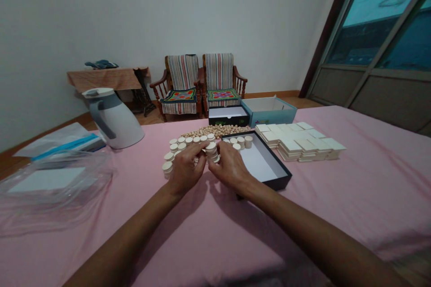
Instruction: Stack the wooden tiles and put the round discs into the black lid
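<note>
A stack of round wooden discs [211,150] stands between my two hands at the middle of the pink cloth. My left hand [188,161] closes on the stack from the left, thumb and fingers bent against it. From the right, my right hand [230,163] grips the same stack. Several more disc stacks [167,168] stand in rows behind and left of my left hand. Beyond my right hand lies a shallow black tray [283,181] with a white bottom, holding several disc stacks [248,141] at its far left end.
Small wooden pieces [218,131] lie heaped behind the stacks. Square white tiles [303,143] are piled right, near a black box [229,120] and a blue box [269,116]. A white jug [117,121] and clear plastic containers [57,184] are left, on the pink cloth [370,179].
</note>
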`<action>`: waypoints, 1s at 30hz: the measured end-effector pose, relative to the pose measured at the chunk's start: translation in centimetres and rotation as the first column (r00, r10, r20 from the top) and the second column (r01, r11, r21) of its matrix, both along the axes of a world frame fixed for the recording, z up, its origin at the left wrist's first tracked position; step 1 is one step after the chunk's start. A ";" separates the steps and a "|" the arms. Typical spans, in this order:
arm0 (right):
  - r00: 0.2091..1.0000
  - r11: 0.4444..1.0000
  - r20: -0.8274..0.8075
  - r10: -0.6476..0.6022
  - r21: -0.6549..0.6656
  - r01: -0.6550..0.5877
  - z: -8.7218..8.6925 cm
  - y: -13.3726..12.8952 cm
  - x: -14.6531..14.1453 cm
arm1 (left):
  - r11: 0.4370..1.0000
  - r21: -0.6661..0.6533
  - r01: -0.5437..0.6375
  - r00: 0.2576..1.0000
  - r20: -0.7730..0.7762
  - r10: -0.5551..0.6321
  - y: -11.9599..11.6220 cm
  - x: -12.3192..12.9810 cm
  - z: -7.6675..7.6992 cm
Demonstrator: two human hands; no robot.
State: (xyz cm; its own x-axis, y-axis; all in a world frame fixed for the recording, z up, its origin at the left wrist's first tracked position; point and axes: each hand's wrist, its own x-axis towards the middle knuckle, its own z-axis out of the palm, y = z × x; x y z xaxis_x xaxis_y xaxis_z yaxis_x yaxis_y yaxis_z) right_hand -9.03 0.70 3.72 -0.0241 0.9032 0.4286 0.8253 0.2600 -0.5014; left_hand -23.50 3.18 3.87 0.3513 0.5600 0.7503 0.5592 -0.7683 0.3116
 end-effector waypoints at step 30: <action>0.955 0.907 0.296 -0.037 -0.390 0.156 -2.8 3.4 11.0 | 0.920 -0.368 0.131 0.785 -0.529 -0.323 4.4 11.4 -0.5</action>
